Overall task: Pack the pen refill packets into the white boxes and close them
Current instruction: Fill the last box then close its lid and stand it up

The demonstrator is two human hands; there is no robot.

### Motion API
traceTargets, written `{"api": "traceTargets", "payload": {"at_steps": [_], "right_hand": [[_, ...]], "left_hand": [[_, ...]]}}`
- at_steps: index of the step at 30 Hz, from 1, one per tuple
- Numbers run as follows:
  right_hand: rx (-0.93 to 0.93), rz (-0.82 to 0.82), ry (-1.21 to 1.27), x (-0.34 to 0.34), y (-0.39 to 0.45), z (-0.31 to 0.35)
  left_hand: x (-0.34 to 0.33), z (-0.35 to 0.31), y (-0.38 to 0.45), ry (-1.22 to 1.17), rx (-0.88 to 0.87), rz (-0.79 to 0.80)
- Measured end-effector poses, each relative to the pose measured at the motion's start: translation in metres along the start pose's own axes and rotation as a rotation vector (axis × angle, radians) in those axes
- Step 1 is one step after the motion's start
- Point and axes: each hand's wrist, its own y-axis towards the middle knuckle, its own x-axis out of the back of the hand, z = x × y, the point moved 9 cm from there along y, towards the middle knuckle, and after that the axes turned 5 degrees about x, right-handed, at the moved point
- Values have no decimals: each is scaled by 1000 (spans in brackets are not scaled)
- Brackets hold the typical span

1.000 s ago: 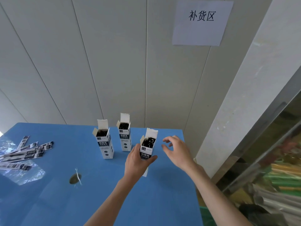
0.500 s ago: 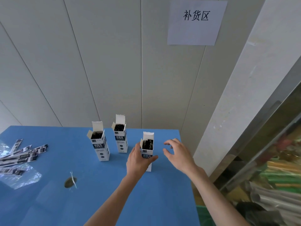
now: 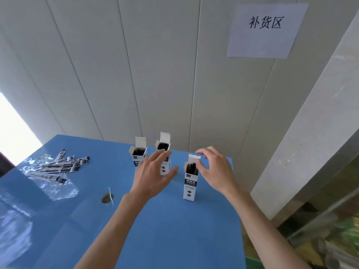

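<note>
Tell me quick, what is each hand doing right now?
Left hand: open, fingers spread, holding nothing.
Right hand: open, fingers loosely curved beside the near box, holding nothing.

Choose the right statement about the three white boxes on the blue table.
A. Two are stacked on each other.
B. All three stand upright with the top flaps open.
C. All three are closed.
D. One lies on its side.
B: the left box, the middle box and the right box each stand upright on the table, flaps up, dark contents showing inside.
</note>
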Motion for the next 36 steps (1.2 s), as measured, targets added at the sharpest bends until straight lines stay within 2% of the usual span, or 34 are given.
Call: {"api": "traceTargets", "payload": {"at_steps": [7,17,25,30,36], "right_hand": [[175,113,26,-33,15,74],[277,288,24,-119,6,182],[267,352,-9,-206,-5,286],[237,352,-42,-256,-5,351],[176,381,-77,-301,-4,394]], "left_hand": [[60,32,-28,187,81,-98],[124,144,-93,259,282,-80],[197,256,-146,275,304,-82],[235,328,-165,292,284,-21],[259,404,-171,300,285,63]]}}
